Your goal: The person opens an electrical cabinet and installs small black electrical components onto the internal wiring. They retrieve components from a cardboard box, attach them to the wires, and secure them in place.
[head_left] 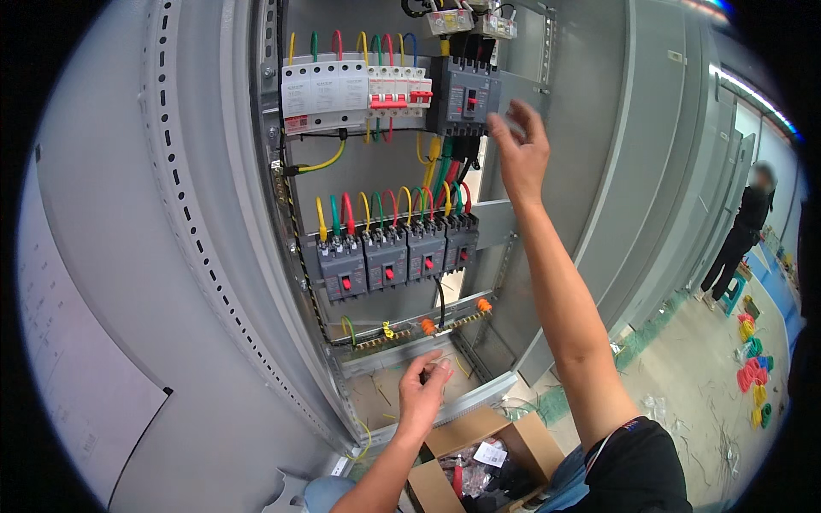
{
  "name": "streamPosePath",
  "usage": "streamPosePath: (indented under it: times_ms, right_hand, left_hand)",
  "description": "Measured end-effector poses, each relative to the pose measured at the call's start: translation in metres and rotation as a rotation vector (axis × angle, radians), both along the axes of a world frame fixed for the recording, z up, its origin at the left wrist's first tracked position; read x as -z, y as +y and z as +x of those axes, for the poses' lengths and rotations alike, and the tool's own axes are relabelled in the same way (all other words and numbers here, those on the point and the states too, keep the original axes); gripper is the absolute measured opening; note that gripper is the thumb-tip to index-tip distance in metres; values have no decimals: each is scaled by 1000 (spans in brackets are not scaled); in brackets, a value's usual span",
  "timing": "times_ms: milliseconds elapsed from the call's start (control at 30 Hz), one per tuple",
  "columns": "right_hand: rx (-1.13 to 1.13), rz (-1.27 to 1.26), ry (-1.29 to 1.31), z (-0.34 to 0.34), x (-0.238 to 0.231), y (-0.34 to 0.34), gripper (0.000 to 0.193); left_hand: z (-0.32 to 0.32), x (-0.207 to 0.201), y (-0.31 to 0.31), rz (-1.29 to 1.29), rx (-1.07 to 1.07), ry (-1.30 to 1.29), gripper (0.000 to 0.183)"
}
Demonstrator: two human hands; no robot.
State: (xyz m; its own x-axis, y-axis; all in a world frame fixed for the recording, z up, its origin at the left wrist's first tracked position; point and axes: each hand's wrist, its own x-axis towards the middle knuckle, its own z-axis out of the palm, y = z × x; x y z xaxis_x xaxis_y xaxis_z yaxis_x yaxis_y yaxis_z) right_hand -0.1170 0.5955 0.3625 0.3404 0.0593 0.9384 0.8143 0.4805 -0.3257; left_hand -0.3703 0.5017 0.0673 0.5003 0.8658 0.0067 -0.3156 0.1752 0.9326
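Note:
My right hand (522, 152) is raised with its fingers apart, just right of the large dark grey circuit breaker (469, 96) with a red toggle. Nothing shows in that hand. Low in front of the cabinet, my left hand (422, 393) has its fingers bent and pinched together; what they hold, if anything, is too small to tell. Beside the large breaker sit a white surge protector block (325, 90) and small white breakers (389, 92) with red levers. Below them hangs a row of dark grey breakers (386, 261), wired on top in yellow, green and red.
A cardboard box (469, 425) of bagged parts stands open below my hands. Orange insulators (428, 327) sit on the lower rail. The grey cabinet door (205, 256) stands at left. Far right, a person (742, 227) stands near coloured wire coils (753, 374) on the floor.

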Motion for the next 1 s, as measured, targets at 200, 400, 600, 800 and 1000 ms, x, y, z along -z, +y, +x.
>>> streamPosePath:
  times_ms: [200, 400, 600, 800, 1000]
  right_hand:
    - [-21, -238, 30, 24, 20, 21, 71]
    - [-474, -448, 348, 27, 14, 28, 53]
    - [-361, -546, 265, 32, 1, 11, 56]
    - [38, -209, -35, -8, 41, -20, 63]
    - [-418, -982, -526, -102, 192, -157, 72]
  left_hand:
    - [0, -5, 5, -60, 19, -45, 31]
    - [-1, -2, 1, -63, 32, -37, 31]
    - [7, -11, -6, -64, 65, -19, 29]
    - [-2, -4, 14, -315, 110, -257, 33]
    - [-2, -4, 10, -365, 71, -347, 45]
